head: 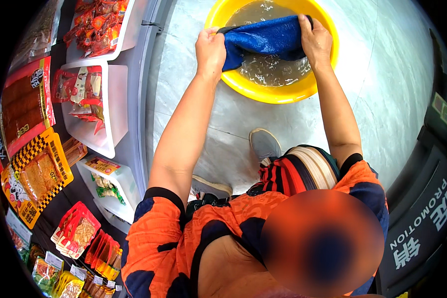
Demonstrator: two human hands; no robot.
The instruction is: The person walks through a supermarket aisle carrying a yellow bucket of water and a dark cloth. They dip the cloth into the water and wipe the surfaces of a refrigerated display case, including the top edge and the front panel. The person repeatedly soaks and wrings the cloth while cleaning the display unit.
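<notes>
A wet blue cloth [264, 37] with dark edges is stretched between my two hands, above a round yellow plastic basin [275, 97]. My left hand [211, 52] grips the cloth's left end beside the basin's rim. At the cloth's right end, my right hand [316, 41] holds it with the thumb on top. Cloudy grey water [273, 70] with bubbles or ripples lies in the basin below. Part of the cloth's lower edge hangs down in front of the water; whether it touches the surface I cannot tell.
Shelves along the left hold white plastic bins [117, 100] and packaged snacks [41, 175]. The basin stands on a grey tiled floor [223, 115]. A grey shoe [264, 143] is just below it. A black display stand [419, 223] with lettering is at the right.
</notes>
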